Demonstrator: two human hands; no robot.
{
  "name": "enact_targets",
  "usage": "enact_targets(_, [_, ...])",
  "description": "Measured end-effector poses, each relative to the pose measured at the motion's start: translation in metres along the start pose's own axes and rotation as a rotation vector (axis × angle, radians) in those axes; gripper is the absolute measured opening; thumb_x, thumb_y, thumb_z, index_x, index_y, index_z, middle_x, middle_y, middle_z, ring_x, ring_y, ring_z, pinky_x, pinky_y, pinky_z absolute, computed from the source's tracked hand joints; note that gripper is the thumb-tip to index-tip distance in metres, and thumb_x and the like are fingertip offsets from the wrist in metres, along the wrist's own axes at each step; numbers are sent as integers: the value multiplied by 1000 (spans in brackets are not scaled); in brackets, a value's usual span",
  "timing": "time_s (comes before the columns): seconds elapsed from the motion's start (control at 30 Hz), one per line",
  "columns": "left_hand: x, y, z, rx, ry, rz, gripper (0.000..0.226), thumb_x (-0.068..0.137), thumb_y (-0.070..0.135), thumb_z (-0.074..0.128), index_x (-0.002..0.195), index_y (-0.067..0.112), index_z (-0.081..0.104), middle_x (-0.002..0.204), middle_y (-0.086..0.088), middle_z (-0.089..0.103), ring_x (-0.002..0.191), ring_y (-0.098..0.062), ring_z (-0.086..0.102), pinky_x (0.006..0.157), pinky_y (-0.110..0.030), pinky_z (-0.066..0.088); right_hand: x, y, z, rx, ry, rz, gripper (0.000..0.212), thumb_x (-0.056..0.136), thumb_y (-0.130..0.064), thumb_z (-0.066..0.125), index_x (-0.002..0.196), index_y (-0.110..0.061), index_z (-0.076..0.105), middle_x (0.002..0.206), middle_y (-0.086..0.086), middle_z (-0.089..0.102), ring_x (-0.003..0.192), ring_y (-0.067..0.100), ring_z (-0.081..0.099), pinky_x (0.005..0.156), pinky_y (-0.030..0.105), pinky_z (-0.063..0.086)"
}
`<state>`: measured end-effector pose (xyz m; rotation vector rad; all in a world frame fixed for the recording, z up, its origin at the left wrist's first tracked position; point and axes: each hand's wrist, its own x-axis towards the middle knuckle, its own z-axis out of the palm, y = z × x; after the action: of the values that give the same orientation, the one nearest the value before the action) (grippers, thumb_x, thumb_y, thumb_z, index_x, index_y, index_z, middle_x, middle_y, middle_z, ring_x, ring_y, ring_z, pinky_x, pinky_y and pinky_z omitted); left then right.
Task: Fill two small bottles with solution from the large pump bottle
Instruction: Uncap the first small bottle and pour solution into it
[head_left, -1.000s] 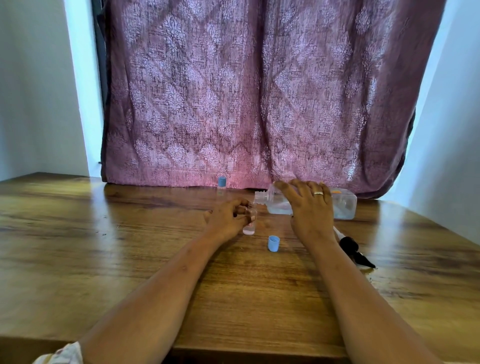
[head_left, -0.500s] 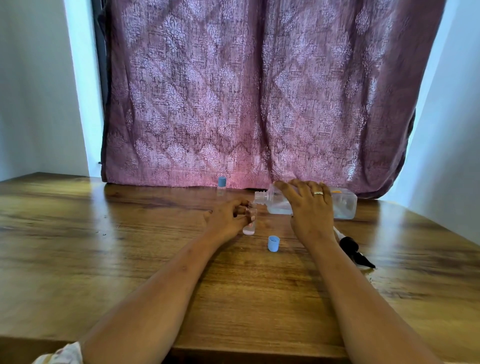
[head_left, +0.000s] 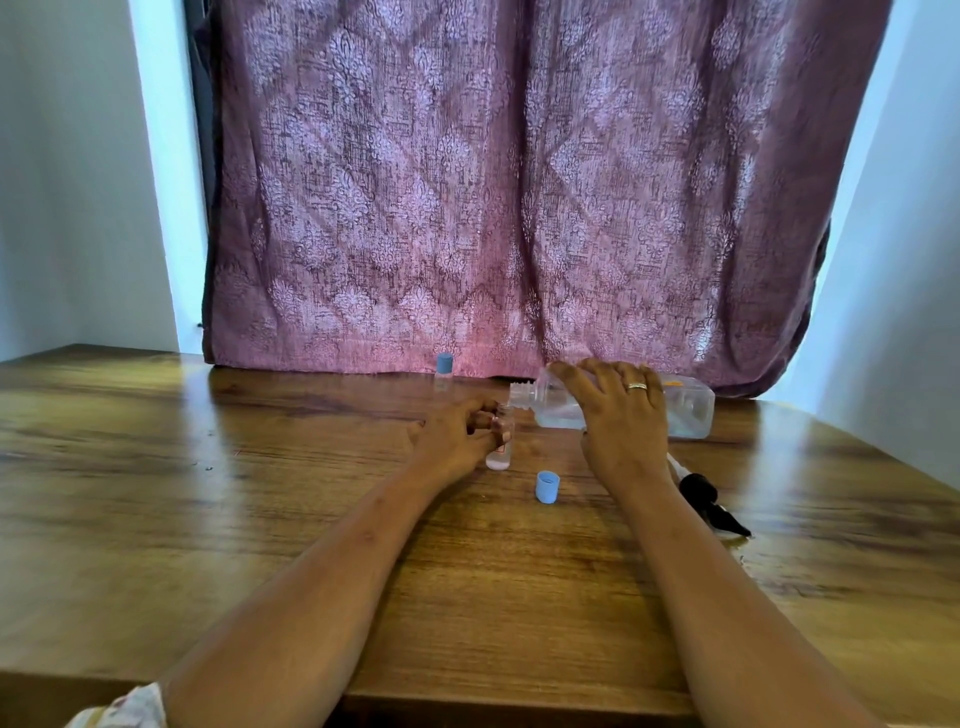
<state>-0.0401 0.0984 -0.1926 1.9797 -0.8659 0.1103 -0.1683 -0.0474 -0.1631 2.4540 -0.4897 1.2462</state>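
The person is partway through the first fill, as far as the view shows. The left hand (head_left: 457, 434) has its grip pinched around an open small bottle (head_left: 501, 441) standing on the desk (head_left: 260, 519), and a little pinkish liquid sits at its bottom. The right hand (head_left: 621, 415) is closed over the large bottle (head_left: 685, 410), which is tipped almost flat with its uncapped threaded neck just above the small bottle's mouth, so the solution seems to be poured rather than pumped. Whether liquid is flowing cannot be told. A loose blue cap (head_left: 547, 486) lies on the desk just in front of the hands, and the black pump head (head_left: 709, 506) lies to the right. The second small bottle (head_left: 444, 370) stands capped near the curtain (head_left: 493, 182), well apart; whether it holds anything is too small to tell. Left to do, by this judgement: finish this bottle, cap it, and likely deal with the other.
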Motion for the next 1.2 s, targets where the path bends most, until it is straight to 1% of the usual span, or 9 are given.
enact_targets(0.07, [-1,2,-1,-19,-1,6,39,79,44,69,115,35,58,107,12,68,106,-12,58,104,-48,35,0,0,0,-2,2,-3,78,62,11,57,127,-32,47,119,6,61,107,36,55,100,50,36])
enact_targets(0.17, [-3,3,-1,-29,-5,4,40,79,43,69,117,34,58,105,13,67,104,-9,56,103,-42,33,0,0,0,-3,9,-4,78,62,10,57,126,-32,48,119,6,61,106,36,56,99,50,37])
enact_targets(0.3, [-2,2,-1,-38,-10,11,38,77,46,70,113,37,58,107,11,69,107,-13,59,101,-51,39,0,-1,0,-7,14,-2,77,62,10,55,125,-33,45,117,6,61,105,36,56,99,51,37])
enact_targets(0.43, [-1,0,0,-34,-4,12,37,77,46,70,111,40,58,105,11,69,106,-13,59,100,-51,40,0,-1,1,-10,4,0,79,62,10,58,125,-34,42,117,6,61,106,37,56,100,52,37])
enact_targets(0.67, [1,-3,1,-30,-14,27,39,75,49,70,110,42,57,103,14,68,105,-11,61,99,-50,42,0,-1,0,-8,-2,-4,78,63,10,57,126,-34,41,118,7,61,108,37,55,100,52,36])
enact_targets(0.83, [2,-3,2,-14,-5,23,41,77,46,70,115,37,57,107,11,69,106,-13,60,101,-51,40,0,0,0,-16,0,-4,75,65,8,54,127,-34,43,118,6,61,108,37,55,100,51,36])
enact_targets(1.0, [2,-4,2,-14,-9,22,44,78,46,69,118,35,56,111,9,68,109,-14,58,101,-51,39,0,0,-1,-23,-22,-4,78,65,9,57,127,-35,40,120,6,60,109,37,54,101,51,35])
enact_targets(1.2, [1,-2,1,-29,-15,17,43,78,44,69,118,34,57,112,8,67,109,-14,58,102,-51,38,1,0,-1,-14,-36,-2,81,63,10,59,128,-35,42,121,6,60,110,36,54,101,52,35])
